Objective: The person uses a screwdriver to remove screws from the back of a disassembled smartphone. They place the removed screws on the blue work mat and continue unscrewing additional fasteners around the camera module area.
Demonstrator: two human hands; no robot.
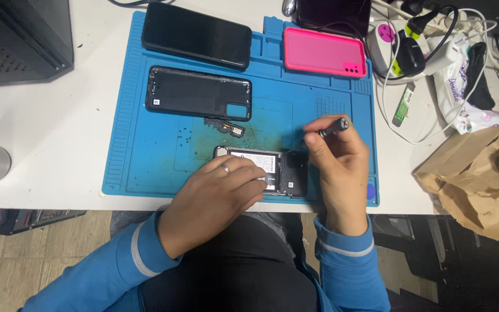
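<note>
Opened black smartphone with exposed battery point(272, 171) lies at near edge of blue silicone repair mat point(145, 156). Left hand point(215, 196) pressed flat on it, fingers spread, likely to stop it sliding. Right hand point(336, 167) clamped on slim dark metal screwdriver point(331, 127), pen-style (tip hidden behind fingers; contact with phone unclear). Removed black back cover point(198, 93) and small loose black component point(224, 127) parked further back on mat, apart from work.
</note>
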